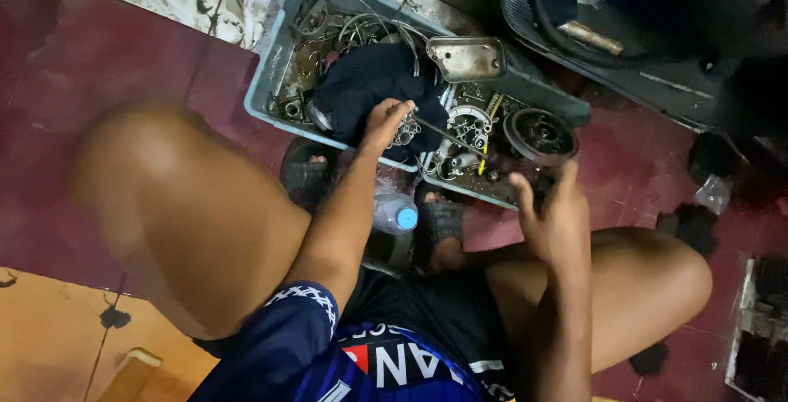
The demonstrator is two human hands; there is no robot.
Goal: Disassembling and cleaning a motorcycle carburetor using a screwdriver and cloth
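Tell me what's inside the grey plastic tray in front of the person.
The grey plastic tray holds coiled wires, a dark cloth, a round metal engine part and small greasy parts. The left hand reaches in, gripping a thin tool. Whatever lies under the cloth is hidden.

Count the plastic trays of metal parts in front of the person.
2. A larger grey-blue tray lies to the left under the left hand; a smaller tray sits right of it, near the right hand. Others may lie outside the view.

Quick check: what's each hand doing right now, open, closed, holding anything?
Left hand: closed on a thin metal rod over the grey tray.
Right hand: fingers loosely open, holding nothing, beside the round black part.
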